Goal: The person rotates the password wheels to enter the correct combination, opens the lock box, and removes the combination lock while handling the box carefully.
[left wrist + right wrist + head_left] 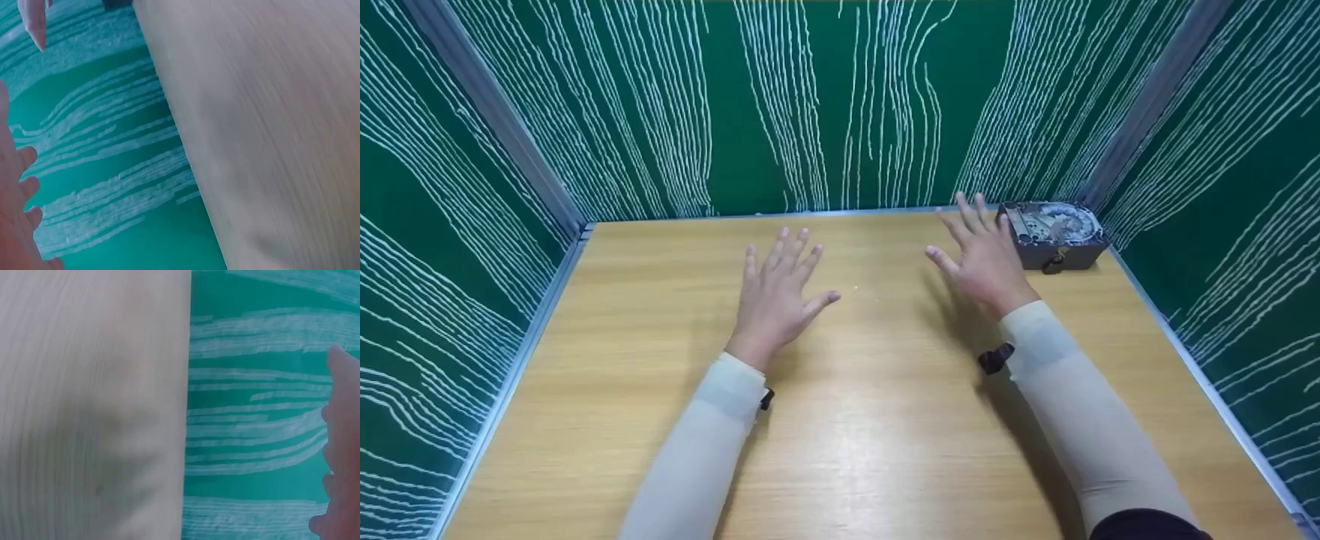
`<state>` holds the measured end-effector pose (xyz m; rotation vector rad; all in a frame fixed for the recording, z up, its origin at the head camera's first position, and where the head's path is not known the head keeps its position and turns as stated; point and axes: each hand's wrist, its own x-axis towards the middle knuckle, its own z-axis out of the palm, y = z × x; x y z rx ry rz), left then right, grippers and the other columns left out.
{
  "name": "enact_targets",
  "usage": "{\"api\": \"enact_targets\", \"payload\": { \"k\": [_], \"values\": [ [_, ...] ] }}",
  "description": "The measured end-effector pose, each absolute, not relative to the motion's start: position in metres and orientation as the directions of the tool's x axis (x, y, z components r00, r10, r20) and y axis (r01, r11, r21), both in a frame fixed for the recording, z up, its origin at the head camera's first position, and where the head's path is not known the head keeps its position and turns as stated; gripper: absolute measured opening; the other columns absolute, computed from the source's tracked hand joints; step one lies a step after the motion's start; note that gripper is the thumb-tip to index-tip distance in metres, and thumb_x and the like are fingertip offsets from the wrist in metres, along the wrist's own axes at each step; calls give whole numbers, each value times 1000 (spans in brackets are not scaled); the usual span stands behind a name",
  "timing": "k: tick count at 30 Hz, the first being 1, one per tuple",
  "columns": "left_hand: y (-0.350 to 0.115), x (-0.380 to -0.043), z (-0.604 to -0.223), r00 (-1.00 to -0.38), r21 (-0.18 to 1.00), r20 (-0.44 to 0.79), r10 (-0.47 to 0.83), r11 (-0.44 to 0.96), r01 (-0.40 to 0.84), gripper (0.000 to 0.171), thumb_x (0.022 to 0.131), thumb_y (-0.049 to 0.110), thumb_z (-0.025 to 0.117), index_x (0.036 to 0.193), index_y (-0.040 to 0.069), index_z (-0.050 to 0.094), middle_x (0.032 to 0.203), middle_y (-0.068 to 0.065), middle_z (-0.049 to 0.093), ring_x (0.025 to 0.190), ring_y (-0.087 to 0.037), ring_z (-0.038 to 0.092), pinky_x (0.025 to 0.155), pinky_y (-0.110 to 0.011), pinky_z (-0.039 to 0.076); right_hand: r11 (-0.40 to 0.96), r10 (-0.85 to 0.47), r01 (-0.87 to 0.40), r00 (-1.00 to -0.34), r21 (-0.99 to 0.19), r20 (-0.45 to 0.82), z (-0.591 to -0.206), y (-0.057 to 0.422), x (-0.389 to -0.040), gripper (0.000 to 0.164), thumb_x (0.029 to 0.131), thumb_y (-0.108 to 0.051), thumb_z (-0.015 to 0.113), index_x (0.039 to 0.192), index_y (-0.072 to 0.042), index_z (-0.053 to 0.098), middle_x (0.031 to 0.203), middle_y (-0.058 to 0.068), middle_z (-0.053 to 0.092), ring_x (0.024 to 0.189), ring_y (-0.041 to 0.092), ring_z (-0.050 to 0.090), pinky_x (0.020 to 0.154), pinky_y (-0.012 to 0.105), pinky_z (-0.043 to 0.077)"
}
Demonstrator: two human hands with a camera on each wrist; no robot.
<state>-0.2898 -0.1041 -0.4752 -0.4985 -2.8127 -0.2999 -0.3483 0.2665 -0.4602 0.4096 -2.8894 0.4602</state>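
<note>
Fingers spread, my left hand (776,296) hovers palm down over the wooden table (840,420), left of centre, holding nothing. My right hand (986,262) is also spread and bare, further right, its shadow falling on the wood below. In the head view its fingertips overlap the left edge of a dark box (1057,236) with a decorated lid and a clasp on the front. In the left wrist view the left hand (17,214) shows at the left edge; in the right wrist view the right hand (343,455) shows at the right edge.
Green panels (765,150) with wavy white lines rise behind the table and on both sides. Grey metal posts (502,112) stand at the back corners. The box sits in the back right corner, near the right-hand post (1147,105).
</note>
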Motion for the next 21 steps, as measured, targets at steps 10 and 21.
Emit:
{"api": "enact_targets", "payload": {
  "k": [10,21],
  "values": [
    [-55,-295,-482,-884,127,213,416,886,447,91,106,90,30,179,36,32,193,9,9,181,-24,4,145,-68,3,939,-116,-155,-983,-307,139,-478,340,-362,92,111,-83,31,182,-26,21,191,5,-9,177,44,-14,136,79,-14],
    [-9,-295,-499,-842,79,119,527,840,537,91,105,90,33,180,37,29,193,9,8,181,-22,3,145,-66,2,930,41,20,-998,-368,48,-501,407,-363,96,113,-77,36,182,-13,18,191,21,-4,175,54,-12,134,83,-11]
  ]
}}
